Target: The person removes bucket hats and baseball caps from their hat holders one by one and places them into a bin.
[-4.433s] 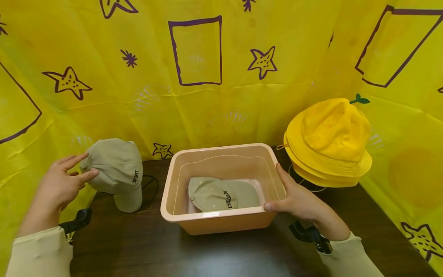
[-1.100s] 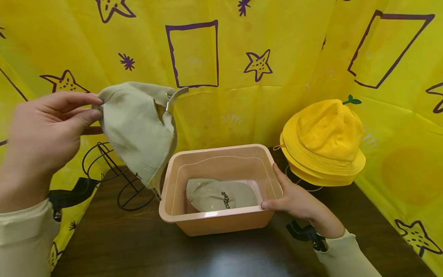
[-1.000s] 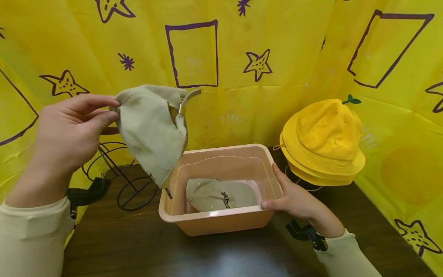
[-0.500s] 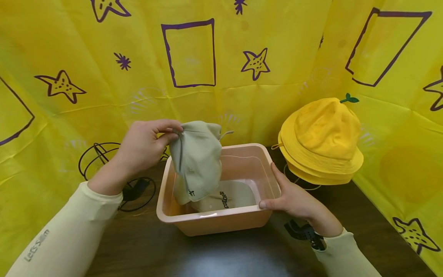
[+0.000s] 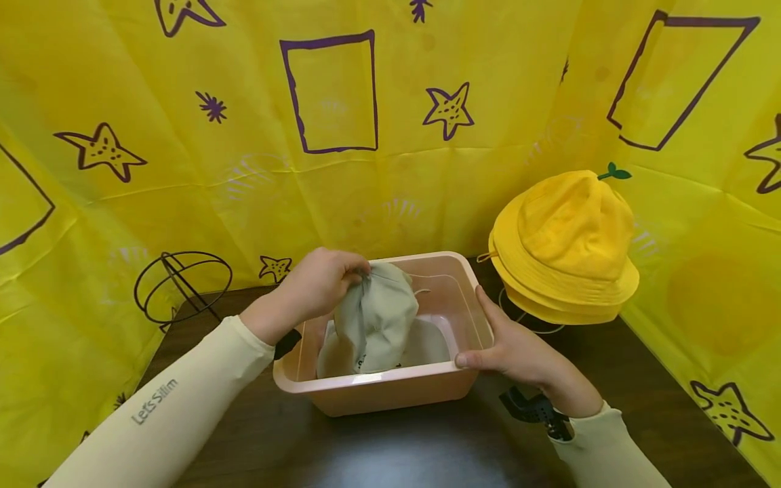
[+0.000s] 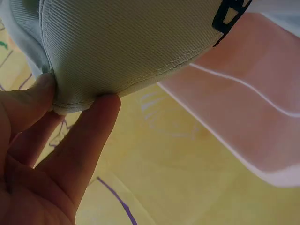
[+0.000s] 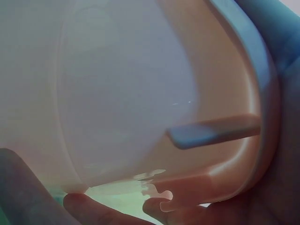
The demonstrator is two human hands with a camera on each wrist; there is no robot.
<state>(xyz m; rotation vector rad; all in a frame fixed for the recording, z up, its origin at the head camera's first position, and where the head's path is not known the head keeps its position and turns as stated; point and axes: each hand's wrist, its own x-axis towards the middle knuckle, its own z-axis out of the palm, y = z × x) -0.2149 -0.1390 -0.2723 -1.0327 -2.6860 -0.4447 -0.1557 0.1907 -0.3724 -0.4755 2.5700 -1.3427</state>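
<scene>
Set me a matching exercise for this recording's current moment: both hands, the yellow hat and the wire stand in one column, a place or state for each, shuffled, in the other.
1. Left hand
2. Right hand
3. Yellow hat
4. Wire stand

A. Grips the pink tub
B. Black, left of the tub
C. Pinches a pale cap
D. Right of the tub, topped by a green sprout

Pairs: 1-C, 2-A, 3-D, 4-B

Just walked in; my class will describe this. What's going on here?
A person's left hand pinches a pale green cap, which hangs partly inside a pink tub. The right hand grips the tub's rim. Another cap lies in the tub, partly hidden behind the held one. A bare black wire stand is on the left, a yellow hat on the right.
</scene>
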